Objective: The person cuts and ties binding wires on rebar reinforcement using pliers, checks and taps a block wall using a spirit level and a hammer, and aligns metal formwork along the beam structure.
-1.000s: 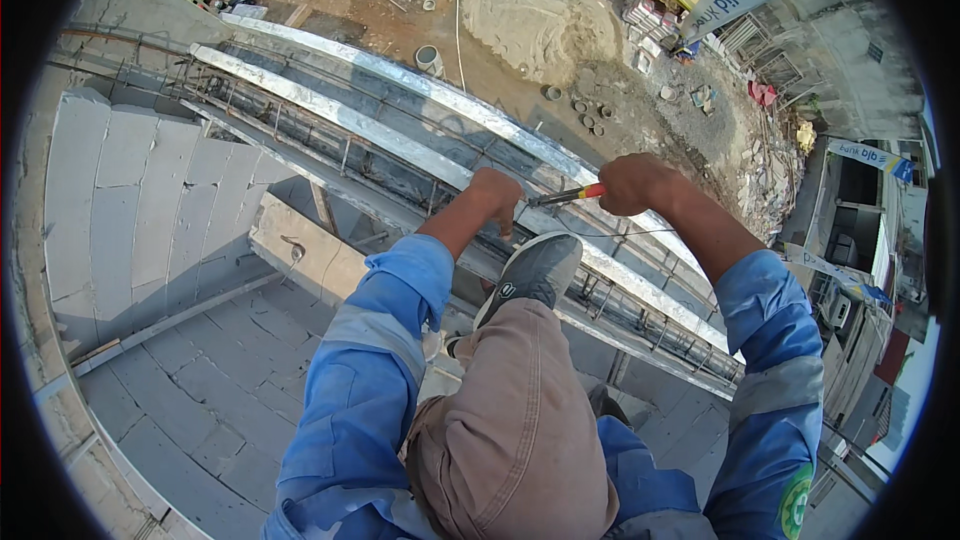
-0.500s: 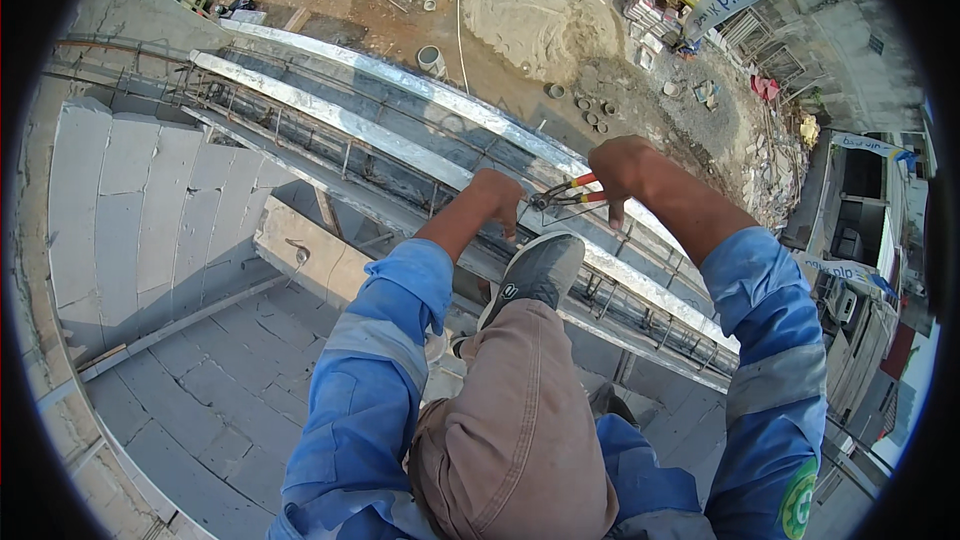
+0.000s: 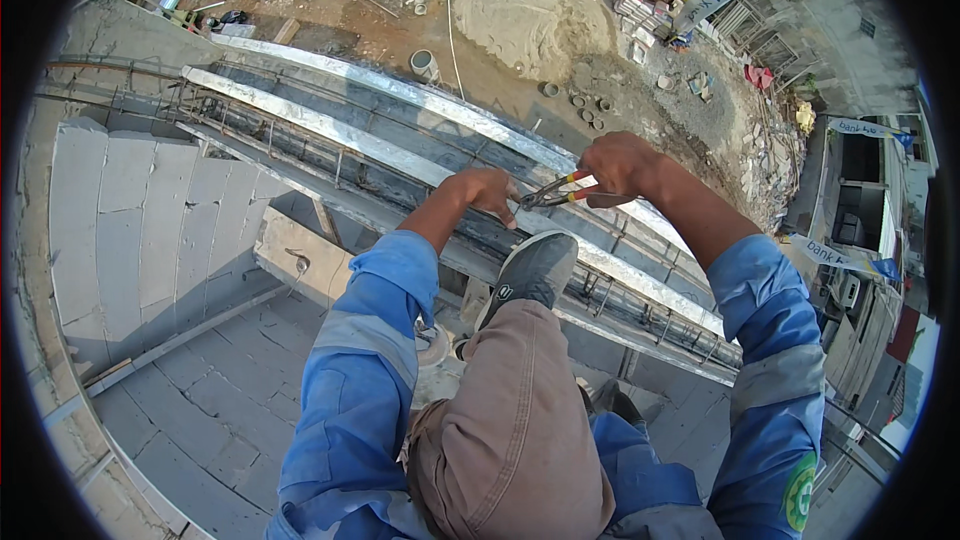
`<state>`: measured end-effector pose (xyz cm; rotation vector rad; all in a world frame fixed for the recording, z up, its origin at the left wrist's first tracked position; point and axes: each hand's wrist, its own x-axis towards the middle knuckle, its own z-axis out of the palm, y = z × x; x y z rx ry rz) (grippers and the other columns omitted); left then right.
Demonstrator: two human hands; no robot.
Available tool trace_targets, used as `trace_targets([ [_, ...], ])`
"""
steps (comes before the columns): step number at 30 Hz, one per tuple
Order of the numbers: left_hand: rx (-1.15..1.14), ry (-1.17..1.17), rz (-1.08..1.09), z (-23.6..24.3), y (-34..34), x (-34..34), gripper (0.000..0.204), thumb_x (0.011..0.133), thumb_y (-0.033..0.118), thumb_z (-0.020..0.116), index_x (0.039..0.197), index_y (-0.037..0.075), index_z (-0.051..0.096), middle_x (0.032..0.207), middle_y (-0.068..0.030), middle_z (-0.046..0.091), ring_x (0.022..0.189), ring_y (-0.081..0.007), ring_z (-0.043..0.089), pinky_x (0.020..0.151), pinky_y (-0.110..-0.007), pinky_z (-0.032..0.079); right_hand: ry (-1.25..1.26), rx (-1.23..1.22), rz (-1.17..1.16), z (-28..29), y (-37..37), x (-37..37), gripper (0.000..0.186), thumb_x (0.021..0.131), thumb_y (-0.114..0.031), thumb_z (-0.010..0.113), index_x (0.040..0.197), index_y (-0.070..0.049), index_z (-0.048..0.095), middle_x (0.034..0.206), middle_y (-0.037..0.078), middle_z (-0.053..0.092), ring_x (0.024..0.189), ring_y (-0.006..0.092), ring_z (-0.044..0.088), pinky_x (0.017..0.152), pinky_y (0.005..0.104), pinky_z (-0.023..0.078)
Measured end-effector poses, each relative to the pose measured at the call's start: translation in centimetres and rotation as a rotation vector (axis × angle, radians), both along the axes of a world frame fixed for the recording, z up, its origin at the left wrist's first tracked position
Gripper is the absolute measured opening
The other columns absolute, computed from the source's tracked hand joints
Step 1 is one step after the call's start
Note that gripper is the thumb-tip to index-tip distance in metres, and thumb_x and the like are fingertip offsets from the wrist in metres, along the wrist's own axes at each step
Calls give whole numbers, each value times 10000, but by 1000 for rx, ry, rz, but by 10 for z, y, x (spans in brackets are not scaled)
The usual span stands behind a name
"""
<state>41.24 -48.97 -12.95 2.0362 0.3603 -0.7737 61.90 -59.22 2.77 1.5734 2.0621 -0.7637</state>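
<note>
Holds red-handled pincers (image 3: 550,189) in right hand (image 3: 620,166), spread wider than before, so likely not squeezing. Cannot tell grip of left hand (image 3: 482,190).

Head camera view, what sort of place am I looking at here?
Most likely an outdoor construction site: steel reinforcing bars run along a raised, unfinished edge, a bare grey block wall stands at left, and a sand pile lies on the ground below.

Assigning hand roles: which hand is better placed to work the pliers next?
Right, most likely. The right hand holds the red-handled pliers by their spread handles, head toward the left hand. The left hand is near that head, off the handles.
</note>
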Motion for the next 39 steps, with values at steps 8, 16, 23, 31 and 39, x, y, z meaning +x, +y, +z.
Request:
trace_targets([
  [8, 57, -25, 2, 20, -2, 1, 726, 607, 417, 830, 1214, 64, 645, 1192, -175, 644, 1093, -313, 619, 918, -368, 474, -337, 237, 111, -34, -22, 1, 380, 837, -381, 574, 975, -46, 689, 878, 131, 685, 847, 305, 681, 708, 416, 524],
  [16, 59, -19, -14, 15, -2, 3, 735, 622, 424, 820, 1237, 69, 630, 1214, -161, 637, 1112, -310, 610, 934, -362, 467, -240, 217, 99, -42, -9, 10, 200, 819, -253, 600, 907, -102, 698, 898, 84, 688, 860, 258, 688, 714, 385, 538],
  [23, 47, 17, 2, 20, -1, -1, 748, 626, 406, 826, 1250, 52, 615, 1241, -158, 623, 1140, -302, 596, 957, -360, 454, -361, -113, 23, -30, 16, -4, 140, 782, -245, 676, 853, -141, 738, 896, 76, 722, 874, 256, 701, 732, 362, 550],
  [31, 46, 6, -14, 18, -5, 4, 742, 628, 408, 822, 1252, 64, 617, 1246, -158, 619, 1146, -313, 591, 962, -361, 452, -350, -222, -126, -28, -1, 1, 187, 787, -258, 674, 903, -124, 733, 918, 83, 719, 885, 289, 696, 768, 384, 558],
  [39, -216, -203, 283, 5, -12, 4, 609, 730, 376, 763, 1254, 101, 621, 1216, -148, 637, 1105, -293, 604, 939, -343, 455, -358, -210, -156, -53, -11, 10, 186, 799, -240, 656, 913, -107, 719, 929, 112, 709, 877, 314, 684, 735, 401, 554],
])
